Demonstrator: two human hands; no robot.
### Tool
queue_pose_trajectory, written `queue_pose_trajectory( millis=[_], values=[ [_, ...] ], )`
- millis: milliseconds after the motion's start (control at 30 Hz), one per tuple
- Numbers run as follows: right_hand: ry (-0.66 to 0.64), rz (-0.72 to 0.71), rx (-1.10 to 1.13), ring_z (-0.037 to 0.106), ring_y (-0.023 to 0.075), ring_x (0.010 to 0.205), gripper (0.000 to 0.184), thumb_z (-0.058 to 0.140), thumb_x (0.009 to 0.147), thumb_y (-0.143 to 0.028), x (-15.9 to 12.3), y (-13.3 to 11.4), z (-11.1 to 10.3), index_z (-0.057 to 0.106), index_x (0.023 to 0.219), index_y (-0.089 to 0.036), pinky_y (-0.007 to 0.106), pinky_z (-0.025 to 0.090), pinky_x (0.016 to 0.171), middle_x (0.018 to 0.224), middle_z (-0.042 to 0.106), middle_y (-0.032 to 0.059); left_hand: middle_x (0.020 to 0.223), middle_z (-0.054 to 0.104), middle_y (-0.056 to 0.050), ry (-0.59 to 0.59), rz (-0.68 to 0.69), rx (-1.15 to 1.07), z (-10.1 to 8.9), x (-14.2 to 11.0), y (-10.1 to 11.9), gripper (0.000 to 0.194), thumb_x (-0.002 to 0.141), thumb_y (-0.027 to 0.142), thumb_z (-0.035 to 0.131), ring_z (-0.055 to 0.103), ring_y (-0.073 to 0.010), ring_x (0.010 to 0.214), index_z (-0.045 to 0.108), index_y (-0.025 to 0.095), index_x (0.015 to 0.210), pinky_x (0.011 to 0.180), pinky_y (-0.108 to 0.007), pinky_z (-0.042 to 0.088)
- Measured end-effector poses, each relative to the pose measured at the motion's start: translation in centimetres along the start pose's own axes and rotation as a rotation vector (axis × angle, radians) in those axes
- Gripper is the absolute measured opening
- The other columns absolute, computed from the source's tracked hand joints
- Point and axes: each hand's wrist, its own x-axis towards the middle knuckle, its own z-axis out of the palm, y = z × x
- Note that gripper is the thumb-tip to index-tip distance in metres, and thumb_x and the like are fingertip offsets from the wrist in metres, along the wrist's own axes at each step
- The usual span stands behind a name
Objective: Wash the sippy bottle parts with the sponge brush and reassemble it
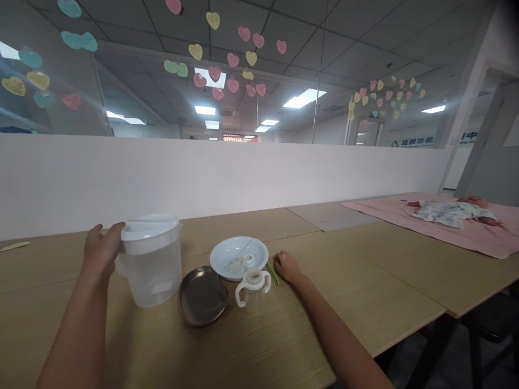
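Note:
A translucent plastic pitcher (152, 275) with a white lid (151, 227) stands upright on the table at left. My left hand (100, 248) grips its upper left side, fingertips at the lid's edge. My right hand (287, 266) rests on the table with curled fingers; their inside is hidden. Thin green sticks (273, 273) lie just left of it. Beside them is a white plate (219, 254) holding a clear piece and a white bottle top (248, 261). In front stands a clear baby bottle (254, 294) with two white handles, uncapped. A metal kidney-shaped tray (203, 297) lies between pitcher and bottle.
A baby-like figure (441, 212) in patterned clothes lies on a pink cloth (381, 210) at the right. A white wall (227, 178) with glass above borders the table's (344, 286) back. A thin pale object (15, 246) lies far left. Dark stools stand below right.

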Motion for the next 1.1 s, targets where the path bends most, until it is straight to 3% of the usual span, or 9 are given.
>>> queue_pose_trajectory(
  millis=[100, 333, 400, 500, 567, 667, 800, 867, 1100],
  values=[
    [-0.002, 0.003, -0.005, 0.054, 0.0166, 0.088, 0.024, 0.039, 0.083, -0.017, -0.1, -0.1, -0.1, 0.061, 0.088, -0.014, 0.023, 0.033, 0.069, 0.093, 0.059, 0.0105, 0.126, 0.046, -0.018, -0.047, -0.272, -0.001, -0.7, -0.3, 0.7, 0.074, 0.071, 0.049, 0.051, 0.05, -0.0309, 0.107, 0.035, 0.007, 0.129, 0.087, -0.043, 0.042],
    [-0.008, 0.001, -0.002, 0.054, 0.0164, 0.088, 0.022, 0.04, 0.082, -0.017, -0.1, -0.1, -0.2, 0.061, 0.088, -0.014, 0.023, 0.033, 0.07, 0.093, 0.059, 0.0104, 0.126, 0.046, -0.02, -0.207, -0.166, 0.569, -4.0, -2.0, 4.6, 0.075, 0.076, 0.064, 0.026, 0.044, -0.0399, 0.113, 0.031, 0.015, 0.133, 0.085, -0.052, 0.038],
    [-0.007, 0.004, 0.004, 0.054, 0.0164, 0.088, 0.022, 0.04, 0.082, -0.017, -0.1, -0.1, -0.2, 0.061, 0.087, -0.014, 0.023, 0.033, 0.069, 0.093, 0.059, 0.0104, 0.122, 0.049, -0.021, -0.12, -0.144, 0.669, -5.0, -3.7, 7.4, 0.077, 0.076, 0.068, 0.019, 0.047, -0.0431, 0.107, 0.031, 0.018, 0.133, 0.075, -0.054, 0.041],
    [-0.001, 0.015, 0.018, 0.054, 0.016, 0.085, 0.023, 0.038, 0.083, -0.018, -0.1, -0.3, -0.3, 0.061, 0.086, -0.013, 0.023, 0.032, 0.066, 0.092, 0.059, 0.0104, 0.108, 0.061, -0.011, 0.013, 0.128, 0.572, -5.1, -7.4, 12.1, 0.064, 0.079, 0.062, 0.021, 0.054, -0.0363, 0.098, 0.039, 0.023, 0.126, 0.074, -0.051, 0.043],
    [0.011, 0.019, 0.03, 0.054, 0.0152, 0.083, 0.027, 0.034, 0.086, -0.019, -0.1, -0.6, -0.5, 0.061, 0.087, -0.014, 0.023, 0.031, 0.065, 0.093, 0.059, 0.0099, 0.101, 0.064, -0.006, -0.068, 0.327, 0.41, -3.5, -9.9, 14.3, 0.051, 0.082, 0.054, 0.027, 0.059, -0.0273, 0.091, 0.045, 0.026, 0.12, 0.075, -0.042, 0.046],
    [0.024, 0.006, 0.049, 0.054, 0.0138, 0.083, 0.031, 0.03, 0.089, -0.023, -0.2, -1.2, -0.6, 0.06, 0.09, -0.015, 0.022, 0.031, 0.065, 0.094, 0.059, 0.0087, 0.101, 0.065, -0.004, -0.357, 0.51, 0.287, 1.4, -12.9, 14.7, 0.044, 0.085, 0.047, 0.029, 0.059, -0.0209, 0.091, 0.05, 0.023, 0.115, 0.078, -0.032, 0.045],
    [-0.005, -0.037, 0.044, 0.056, 0.0139, 0.08, 0.032, 0.034, 0.088, -0.032, -0.4, -1.9, -0.6, 0.062, 0.084, -0.017, 0.022, 0.03, 0.062, 0.09, 0.063, 0.0072, 0.113, 0.059, -0.013, -0.752, 0.652, 0.506, 9.0, -14.9, 10.9, 0.043, 0.087, 0.034, 0.025, 0.053, -0.0247, 0.105, 0.055, 0.014, 0.112, 0.088, -0.037, 0.039],
    [-0.028, -0.052, 0.03, 0.057, 0.0142, 0.077, 0.031, 0.037, 0.087, -0.035, -0.4, -2.0, -0.4, 0.062, 0.081, -0.017, 0.022, 0.029, 0.058, 0.086, 0.064, 0.0069, 0.109, 0.061, -0.012, -0.844, 0.665, 0.508, 11.6, -15.3, 8.7, 0.038, 0.085, 0.028, 0.03, 0.054, -0.0233, 0.104, 0.058, 0.013, 0.107, 0.089, -0.034, 0.038],
    [-0.059, -0.053, 0.017, 0.058, 0.0143, 0.076, 0.027, 0.041, 0.084, -0.034, -0.2, -2.1, -0.1, 0.063, 0.083, -0.017, 0.021, 0.027, 0.056, 0.085, 0.066, 0.0073, 0.112, 0.06, -0.011, -0.967, 0.609, 0.491, 13.6, -15.6, 5.3, 0.039, 0.078, 0.034, 0.044, 0.055, -0.0227, 0.103, 0.054, 0.018, 0.112, 0.086, -0.032, 0.041]
  ],
)
